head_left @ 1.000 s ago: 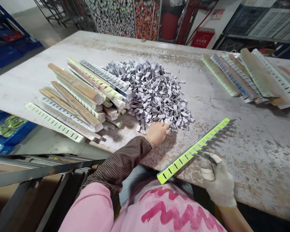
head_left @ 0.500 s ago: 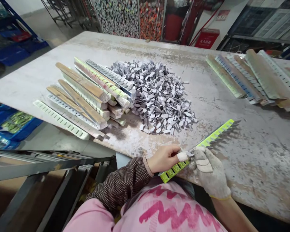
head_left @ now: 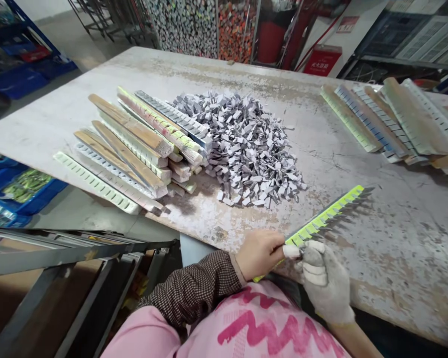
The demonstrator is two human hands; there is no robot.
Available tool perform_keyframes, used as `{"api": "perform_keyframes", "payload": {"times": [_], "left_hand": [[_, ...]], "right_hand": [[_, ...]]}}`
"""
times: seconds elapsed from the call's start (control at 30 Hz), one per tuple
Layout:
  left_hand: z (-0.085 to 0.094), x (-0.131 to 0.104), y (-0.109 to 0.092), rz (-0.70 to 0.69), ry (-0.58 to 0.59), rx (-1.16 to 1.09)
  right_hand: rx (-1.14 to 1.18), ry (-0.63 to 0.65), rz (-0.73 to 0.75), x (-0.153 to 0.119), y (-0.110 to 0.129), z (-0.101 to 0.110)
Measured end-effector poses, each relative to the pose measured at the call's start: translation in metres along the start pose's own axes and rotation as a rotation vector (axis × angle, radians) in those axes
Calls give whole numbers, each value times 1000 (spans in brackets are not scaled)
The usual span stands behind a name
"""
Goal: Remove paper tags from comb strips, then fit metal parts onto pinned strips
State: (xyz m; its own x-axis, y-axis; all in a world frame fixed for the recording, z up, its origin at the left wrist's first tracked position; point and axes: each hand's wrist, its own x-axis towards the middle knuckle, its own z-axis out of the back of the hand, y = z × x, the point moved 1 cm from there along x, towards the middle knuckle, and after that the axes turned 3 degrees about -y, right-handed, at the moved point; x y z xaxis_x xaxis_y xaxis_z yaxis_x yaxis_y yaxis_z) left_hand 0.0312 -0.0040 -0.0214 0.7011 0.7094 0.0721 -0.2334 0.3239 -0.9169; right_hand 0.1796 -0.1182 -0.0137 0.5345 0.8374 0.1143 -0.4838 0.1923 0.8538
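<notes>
A bright yellow-green slotted strip (head_left: 326,214) lies slantwise over the table's near edge. Thin grey pieces stick out along the right side of its far half. My left hand (head_left: 260,254), bare with white tape round the thumb, is closed round the strip's near part and covers most of it. My right hand (head_left: 323,278), in a whitish knit glove, pinches at the strip's right edge beside my left thumb. A small grey piece (head_left: 301,252) shows only partly between the fingertips. Beyond the strip lies a heap of small grey-white flat pieces (head_left: 246,149).
Slotted bars and wooden sticks (head_left: 134,144) are stacked left of the heap. More slotted bars (head_left: 392,119) lie at the right back. A metal rack (head_left: 78,258) stands at my left, with blue bins (head_left: 33,196) beyond it. The worn white table (head_left: 358,174) carries the heap.
My left hand has slid slightly up along the strip and covers more of its near end. My right hand has shifted a little down, uncovering more slots above it.
</notes>
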Motion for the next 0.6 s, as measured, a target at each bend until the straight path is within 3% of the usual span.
{"api": "perform_keyframes", "payload": {"times": [0.07,0.17,0.27,0.4,0.5,0.6], "left_hand": [[-1,-4,1,-64,13,68],[-6,-10,-2,-172,134,-37],[-12,-10,0,-204,186,-4],[0,15,16,-150,114,473],[20,44,31,-63,-39,841],[31,66,43,-23,-40,1003]], "right_hand": [[-8,8,-4,-1,-1,-6],[-11,86,13,-1,0,-13],[-13,110,13,1,-2,-10],[-133,-18,-46,1,-23,6],[-320,-76,106,0,-50,13],[-541,-125,312,-1,-70,7]]}}
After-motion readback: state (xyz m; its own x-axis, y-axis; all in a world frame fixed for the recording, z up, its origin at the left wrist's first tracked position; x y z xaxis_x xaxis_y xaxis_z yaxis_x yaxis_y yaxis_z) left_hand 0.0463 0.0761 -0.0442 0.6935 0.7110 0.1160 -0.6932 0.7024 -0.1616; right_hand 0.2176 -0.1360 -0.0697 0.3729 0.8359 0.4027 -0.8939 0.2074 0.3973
